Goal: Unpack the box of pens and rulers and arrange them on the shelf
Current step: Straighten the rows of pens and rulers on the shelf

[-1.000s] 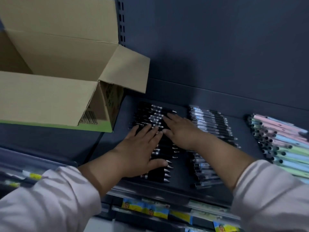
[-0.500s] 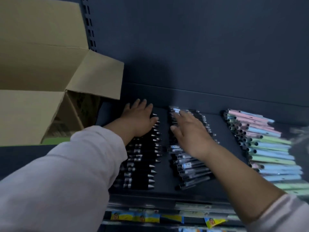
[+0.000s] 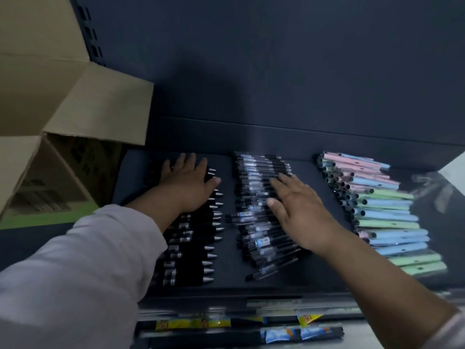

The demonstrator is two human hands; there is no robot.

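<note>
Three rows of pens lie side by side on the dark shelf (image 3: 227,278). My left hand (image 3: 187,183) lies flat, fingers spread, on the far end of the row of black pens with silver tips (image 3: 198,250). My right hand (image 3: 299,210) presses flat on the middle row of clear-barrelled black pens (image 3: 256,222), which lie slightly askew near the front. A row of pastel pink, blue and green pens (image 3: 385,215) sits to the right, untouched. The open cardboard box (image 3: 75,107) stands on the shelf at the left; its inside is hidden.
A dark back panel (image 3: 276,71) rises behind the shelf. Along the shelf's front edge runs a clear price rail (image 3: 276,302), with colourful packaged goods (image 3: 214,323) on the level below. Something pale and blurred shows at the far right edge (image 3: 450,172).
My right hand moved from the black pens to the middle row. My left hand slid to the far end of the black row. The view shifted right, pushing the box further left.
</note>
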